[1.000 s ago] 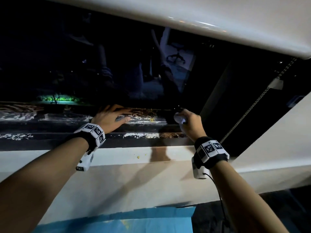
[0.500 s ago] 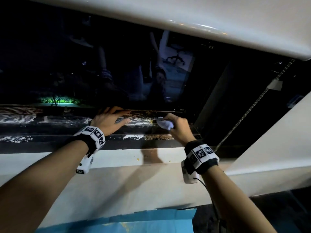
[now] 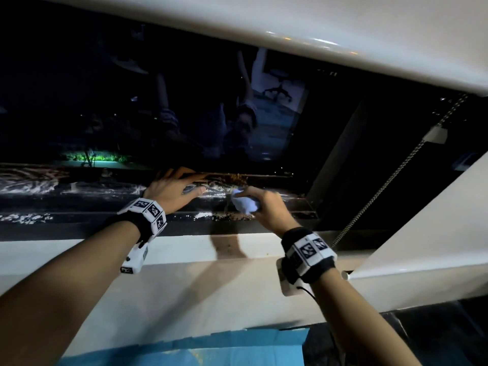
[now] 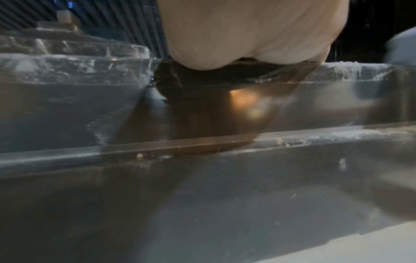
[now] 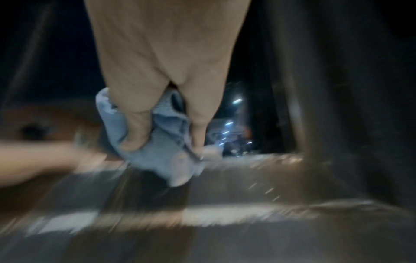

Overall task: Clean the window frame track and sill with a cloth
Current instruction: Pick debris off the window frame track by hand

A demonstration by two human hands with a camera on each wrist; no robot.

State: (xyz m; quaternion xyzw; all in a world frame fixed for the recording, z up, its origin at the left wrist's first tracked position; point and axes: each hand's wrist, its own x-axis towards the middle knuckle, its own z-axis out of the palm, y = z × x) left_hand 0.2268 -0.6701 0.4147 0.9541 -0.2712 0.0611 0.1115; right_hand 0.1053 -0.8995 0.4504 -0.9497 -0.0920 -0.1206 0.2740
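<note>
Right hand [image 3: 266,207] grips bunched pale-blue cloth [image 3: 245,203] on dusty dark window track [image 3: 79,204] | left hand [image 3: 171,190] flat, fingers spread, beside it

- My right hand [image 5: 166,58] fills the top middle of the right wrist view, reaching down and away from the camera.
- Its thumb and a finger curl round a bunched pale blue cloth [image 5: 157,147], which hangs below them.
- The lowest fold of the cloth meets the dark window track [image 5: 247,178]; I cannot tell how firmly it presses.
- The track carries pale streaks and specks, and a whitish band lies along the nearer rail.
- My left hand [image 5: 45,160] comes in from the left edge, blurred, just beside the cloth.
- A dark upright frame post [image 5: 337,106] stands at right.
- Small bluish lights show in the dark beyond the track.
- The whole picture is smeared.
</note>
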